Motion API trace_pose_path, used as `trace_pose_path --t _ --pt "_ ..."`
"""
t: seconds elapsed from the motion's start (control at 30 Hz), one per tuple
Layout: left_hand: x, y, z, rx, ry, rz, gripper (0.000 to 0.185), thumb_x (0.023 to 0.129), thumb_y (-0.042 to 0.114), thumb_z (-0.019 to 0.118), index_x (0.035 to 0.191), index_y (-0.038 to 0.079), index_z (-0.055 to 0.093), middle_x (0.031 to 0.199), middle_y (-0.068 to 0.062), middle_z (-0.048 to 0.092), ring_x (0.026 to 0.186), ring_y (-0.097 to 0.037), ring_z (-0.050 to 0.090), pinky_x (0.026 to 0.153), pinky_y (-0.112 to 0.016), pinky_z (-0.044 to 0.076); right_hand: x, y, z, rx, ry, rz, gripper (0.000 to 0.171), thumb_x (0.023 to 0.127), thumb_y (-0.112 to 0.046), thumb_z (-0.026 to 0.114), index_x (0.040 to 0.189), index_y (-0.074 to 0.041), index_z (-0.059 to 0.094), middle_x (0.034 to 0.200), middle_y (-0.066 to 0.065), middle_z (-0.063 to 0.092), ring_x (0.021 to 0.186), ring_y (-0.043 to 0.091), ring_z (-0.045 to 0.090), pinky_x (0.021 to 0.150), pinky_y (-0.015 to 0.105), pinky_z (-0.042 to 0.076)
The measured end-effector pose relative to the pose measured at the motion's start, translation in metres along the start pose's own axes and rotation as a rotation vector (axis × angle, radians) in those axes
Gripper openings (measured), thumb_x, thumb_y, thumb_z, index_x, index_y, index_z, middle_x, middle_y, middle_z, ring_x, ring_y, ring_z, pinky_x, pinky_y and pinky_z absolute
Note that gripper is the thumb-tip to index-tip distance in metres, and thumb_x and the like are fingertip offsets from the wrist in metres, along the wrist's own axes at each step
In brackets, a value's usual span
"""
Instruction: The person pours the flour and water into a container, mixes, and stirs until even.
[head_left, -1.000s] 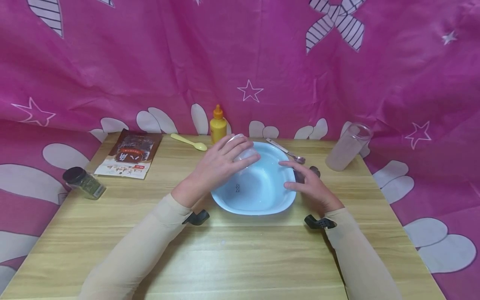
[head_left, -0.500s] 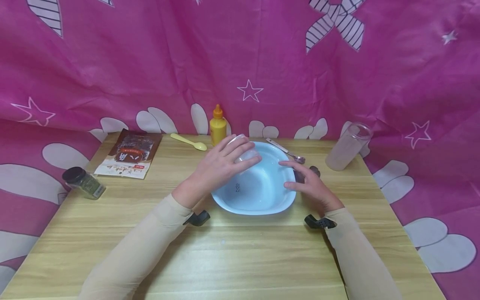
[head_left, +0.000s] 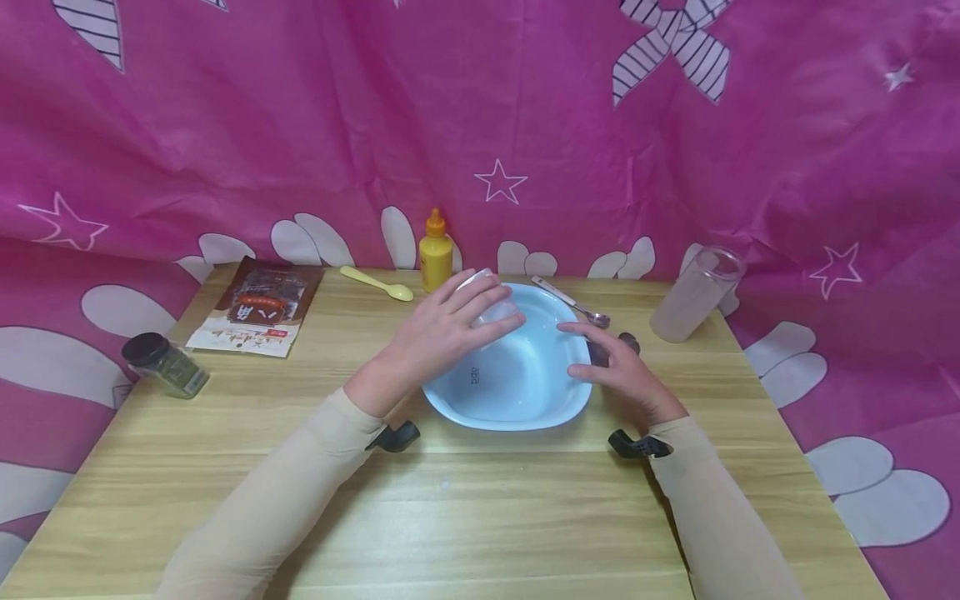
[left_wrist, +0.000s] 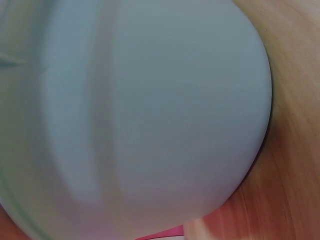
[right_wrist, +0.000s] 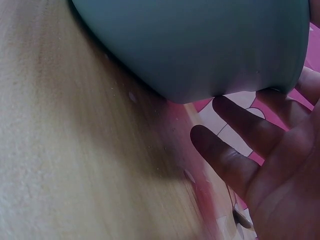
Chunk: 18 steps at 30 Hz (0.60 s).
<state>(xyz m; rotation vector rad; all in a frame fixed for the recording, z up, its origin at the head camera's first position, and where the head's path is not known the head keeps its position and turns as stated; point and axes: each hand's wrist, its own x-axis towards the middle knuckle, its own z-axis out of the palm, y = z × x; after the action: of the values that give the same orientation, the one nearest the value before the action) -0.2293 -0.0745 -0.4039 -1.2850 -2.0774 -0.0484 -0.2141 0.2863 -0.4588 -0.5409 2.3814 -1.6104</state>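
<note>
Bowl [head_left: 517,383], pale blue, sat at centre of the frame on the wooden table [head_left: 480,517]; a thin layer of clear liquid seemed to lie in it. Left hand [head_left: 442,333] gripped a small clear cup [head_left: 491,307], fingers curled round it, tipped over the bowl's upper-left rim; cup contents could not be told. Right hand [head_left: 618,371] rested with relaxed, nearly straight fingers against the bowl's right rim, holding nothing. Clear tumbler [head_left: 696,293], looking empty, stood at right. Yellow squeeze bottle [head_left: 436,252] stood behind the bowl. Dark-lidded jar [head_left: 165,365] of greenish matter lay at left.
</note>
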Motion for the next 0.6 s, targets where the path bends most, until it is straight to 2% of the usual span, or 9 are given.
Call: trace_pose_path --t 0.2,0.6 --pt "-0.0004 0.0003 0.0013 0.019 0.003 0.010 0.064 0.101 0.000 0.077 0.157 0.027 0.061 0.161 -0.013 0.057 0.155 -0.037 0.046 0.133 -0.054 0.034 0.0000 0.0007 0.0007 0.005 0.005 0.000 0.065 0.099 -0.023 0.083 0.160 -0.031 0.061 0.174 -0.003 0.042 0.163 0.025 0.034 0.134 0.060 0.027" --pt "0.0007 0.0007 0.0012 0.029 -0.011 0.009 0.062 0.103 -0.001 0.075 0.157 0.026 0.061 0.162 -0.013 0.057 0.156 -0.037 0.045 0.136 -0.052 0.028 0.0002 -0.0004 0.0008 0.006 -0.002 0.003 0.066 0.099 -0.024 0.083 0.161 -0.029 0.060 0.175 -0.002 0.041 0.162 0.029 0.038 0.132 0.061 0.031"
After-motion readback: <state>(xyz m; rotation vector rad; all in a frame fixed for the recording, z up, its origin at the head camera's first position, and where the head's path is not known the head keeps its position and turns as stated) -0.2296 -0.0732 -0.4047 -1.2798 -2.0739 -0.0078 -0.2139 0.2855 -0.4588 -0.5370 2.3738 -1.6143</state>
